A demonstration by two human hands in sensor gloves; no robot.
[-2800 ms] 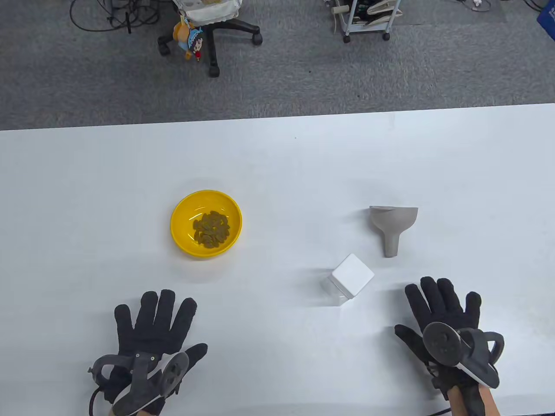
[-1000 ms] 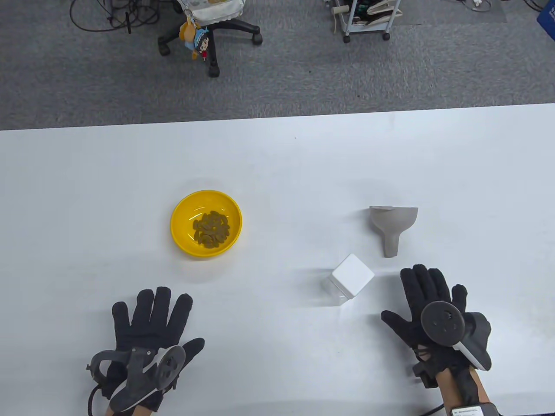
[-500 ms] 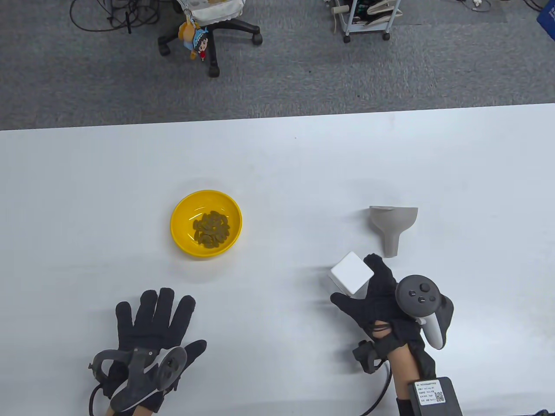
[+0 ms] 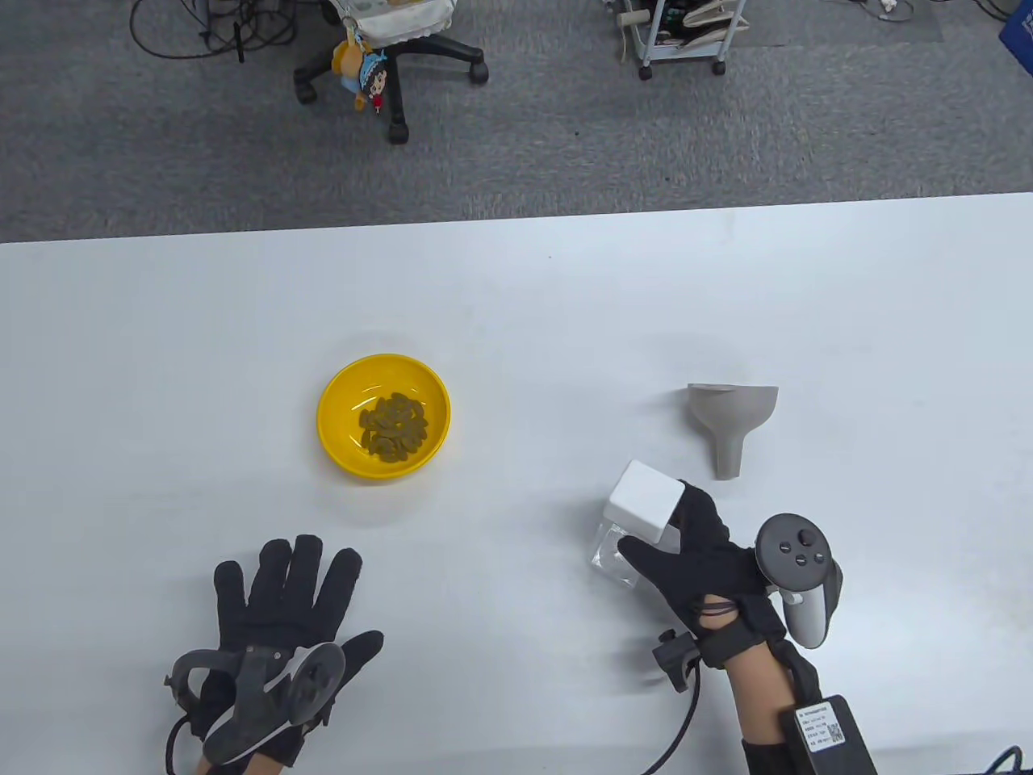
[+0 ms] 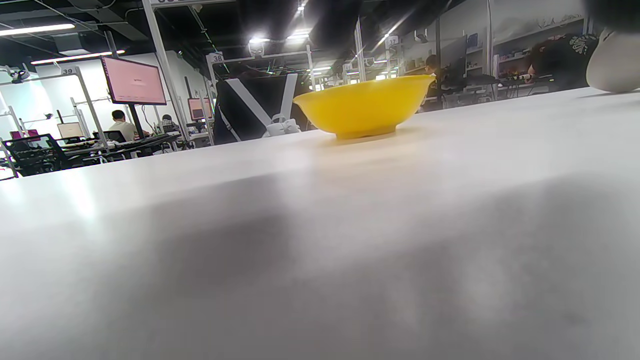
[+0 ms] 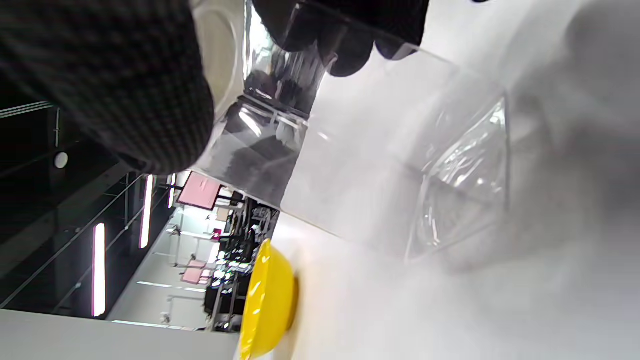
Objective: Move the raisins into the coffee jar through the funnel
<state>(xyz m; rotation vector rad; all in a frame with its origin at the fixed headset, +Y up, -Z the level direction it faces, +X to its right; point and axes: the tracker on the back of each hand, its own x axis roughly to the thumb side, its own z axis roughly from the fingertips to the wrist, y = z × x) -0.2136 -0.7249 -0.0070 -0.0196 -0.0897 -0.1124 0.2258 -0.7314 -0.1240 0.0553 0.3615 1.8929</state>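
Observation:
A clear square coffee jar (image 4: 611,551) with a white lid (image 4: 643,500) stands right of centre. My right hand (image 4: 694,549) grips it just under the lid; in the right wrist view my thumb and fingers wrap the clear jar (image 6: 360,150), which leans. A grey funnel (image 4: 730,420) lies on its side beyond the jar. A yellow bowl (image 4: 332,420) holding raisins (image 4: 392,428) sits left of centre; it also shows in the left wrist view (image 5: 365,106) and the right wrist view (image 6: 267,310). My left hand (image 4: 282,597) rests flat on the table, fingers spread, holding nothing.
The white table (image 4: 516,307) runs to a far edge with grey carpet beyond. An office chair (image 4: 395,48) and a wheeled cart (image 4: 678,32) stand on the floor behind the table.
My right hand has moved left from the table and taken hold of the jar, which has shifted a little left and tilted. My left hand has stayed put.

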